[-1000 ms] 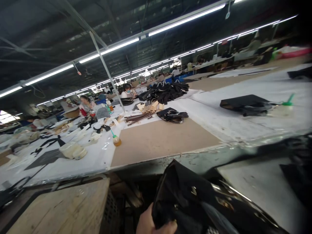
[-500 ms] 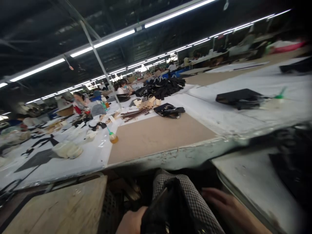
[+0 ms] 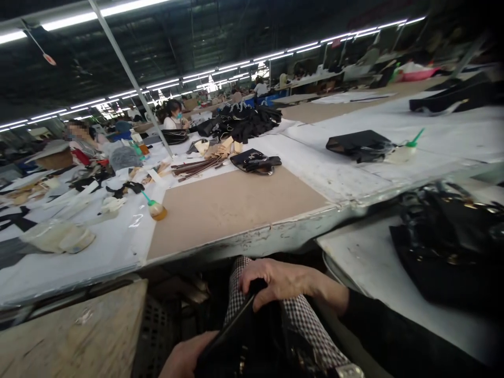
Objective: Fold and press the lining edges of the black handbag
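A black bag (image 3: 252, 336) with metal fittings lies across my lap, over checked trousers (image 3: 311, 325). My right hand (image 3: 271, 281) reaches in from the right and curls, thumb and fingers, around the bag's upper edge. At the lower left, my left hand (image 3: 187, 357) presses against the bag's side; its fingers are hidden behind the black material, but it appears to hold it. The bag's lower part runs out of view.
Ahead is a long white-covered table with a brown board (image 3: 236, 210), a glue bottle (image 3: 157, 210) and another black bag (image 3: 255, 161). Left stands a wooden surface (image 3: 79, 331); right, a low table (image 3: 362, 262) bears black bags (image 3: 452, 247). Co-workers sit farther off.
My right hand has moved left from beside my leg onto the bag's top edge and closed on it. My left hand stays at the bag. The view has turned right.
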Tool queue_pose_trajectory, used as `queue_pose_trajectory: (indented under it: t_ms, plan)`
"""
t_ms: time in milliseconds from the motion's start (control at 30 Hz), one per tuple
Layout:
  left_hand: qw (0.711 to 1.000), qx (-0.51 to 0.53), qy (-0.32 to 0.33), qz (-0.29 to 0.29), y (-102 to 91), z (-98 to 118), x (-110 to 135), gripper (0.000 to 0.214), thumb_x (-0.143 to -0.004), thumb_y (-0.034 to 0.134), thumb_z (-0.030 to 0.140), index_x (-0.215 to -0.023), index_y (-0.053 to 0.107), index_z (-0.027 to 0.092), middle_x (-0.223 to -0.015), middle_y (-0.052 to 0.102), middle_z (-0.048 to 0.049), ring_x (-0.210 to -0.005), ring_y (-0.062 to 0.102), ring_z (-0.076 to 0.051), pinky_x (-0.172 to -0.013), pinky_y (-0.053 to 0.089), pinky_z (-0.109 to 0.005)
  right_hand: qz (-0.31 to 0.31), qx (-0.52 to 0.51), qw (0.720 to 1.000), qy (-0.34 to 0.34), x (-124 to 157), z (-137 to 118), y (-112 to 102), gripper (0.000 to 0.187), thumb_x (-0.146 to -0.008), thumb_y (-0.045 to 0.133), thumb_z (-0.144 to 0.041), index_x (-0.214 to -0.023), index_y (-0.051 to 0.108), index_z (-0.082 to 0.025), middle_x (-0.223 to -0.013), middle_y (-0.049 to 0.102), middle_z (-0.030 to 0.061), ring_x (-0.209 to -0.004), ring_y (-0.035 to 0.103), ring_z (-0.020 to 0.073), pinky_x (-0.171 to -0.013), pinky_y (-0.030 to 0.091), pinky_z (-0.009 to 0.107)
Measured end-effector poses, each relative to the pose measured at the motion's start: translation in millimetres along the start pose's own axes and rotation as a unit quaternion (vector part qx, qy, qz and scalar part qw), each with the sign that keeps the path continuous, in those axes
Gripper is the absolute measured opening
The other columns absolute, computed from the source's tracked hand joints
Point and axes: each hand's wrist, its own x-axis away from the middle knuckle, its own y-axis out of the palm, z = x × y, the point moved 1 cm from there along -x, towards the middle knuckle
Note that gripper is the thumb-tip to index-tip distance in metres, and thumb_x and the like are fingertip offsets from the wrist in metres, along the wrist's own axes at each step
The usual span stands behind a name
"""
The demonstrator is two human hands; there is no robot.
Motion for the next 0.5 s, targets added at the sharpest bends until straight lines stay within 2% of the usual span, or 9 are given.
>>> queue_pose_trajectory:
  t_ms: [67, 133, 233, 300, 433, 500]
  plan:
    - [1.000, 0.008, -0.019, 0.006, -3.4, -8, 5, 0.041, -0.079, 0.067, 0.035, -0.114, 0.074, 0.015, -0.095, 0.077, -0.0052, -0.084, 0.069, -0.023, -0.078, 0.051, -0.023, -0.015, 0.009, 0.999, 0.033, -5, 10, 3, 0.029, -0.079, 0.084, -0.035, -0.103, 0.075, -0.024, -0.104, 0.074, 0.0002, -0.100, 0.068, 0.0202, -0.092, 0.051, 0.030]
    - [0.999, 0.016, -0.046, 0.015, -4.8, -18, 13, 0.046, -0.078, 0.067, 0.034, -0.120, 0.071, 0.014, -0.093, 0.077, -0.0042, -0.081, 0.068, -0.021, -0.073, 0.050, -0.021, -0.005, 0.018, 0.999, 0.050, -7, 14, 5, 0.032, -0.079, 0.084, -0.035, -0.107, 0.073, -0.025, -0.106, 0.074, 0.0002, -0.101, 0.068, 0.0206, -0.091, 0.051, 0.030]
    - [0.994, 0.017, -0.095, 0.050, -3.5, -31, 24, 0.049, -0.077, 0.068, 0.032, -0.123, 0.067, 0.015, -0.091, 0.077, -0.0022, -0.081, 0.068, -0.021, -0.073, 0.050, -0.021, 0.020, -0.009, 1.000, 0.020, -8, 13, 9, 0.028, -0.085, 0.079, -0.032, -0.109, 0.070, -0.024, -0.117, 0.071, 0.0022, -0.110, 0.065, 0.0207, -0.097, 0.049, 0.032]
    - [0.990, 0.011, -0.124, 0.072, -1.7, -36, 28, 0.048, -0.076, 0.067, 0.027, -0.123, 0.066, 0.015, -0.092, 0.077, -0.0018, -0.081, 0.069, -0.020, -0.075, 0.051, -0.021, 0.033, -0.021, 0.999, -0.003, -9, 14, 13, 0.019, -0.088, 0.077, -0.031, -0.103, 0.070, -0.023, -0.119, 0.070, 0.0026, -0.113, 0.064, 0.0199, -0.099, 0.047, 0.032]
    - [0.984, 0.017, -0.156, 0.085, -1.0, -29, 26, 0.048, -0.077, 0.066, 0.024, -0.124, 0.064, 0.015, -0.095, 0.078, -0.0032, -0.086, 0.071, -0.023, -0.080, 0.053, -0.023, 0.050, -0.010, 0.999, 0.017, -9, 21, 22, 0.013, -0.088, 0.077, -0.033, -0.092, 0.070, -0.023, -0.108, 0.073, 0.0001, -0.102, 0.067, 0.0177, -0.092, 0.048, 0.029]
    - [0.979, 0.061, -0.168, 0.099, -2.6, -20, 25, 0.050, -0.076, 0.072, 0.027, -0.124, 0.064, 0.017, -0.102, 0.078, -0.0042, -0.093, 0.071, -0.025, -0.083, 0.054, -0.024, 0.065, 0.000, 0.997, 0.041, -8, 23, 25, 0.015, -0.087, 0.078, -0.034, -0.092, 0.069, -0.023, -0.104, 0.073, -0.0005, -0.097, 0.067, 0.0176, -0.090, 0.049, 0.029]
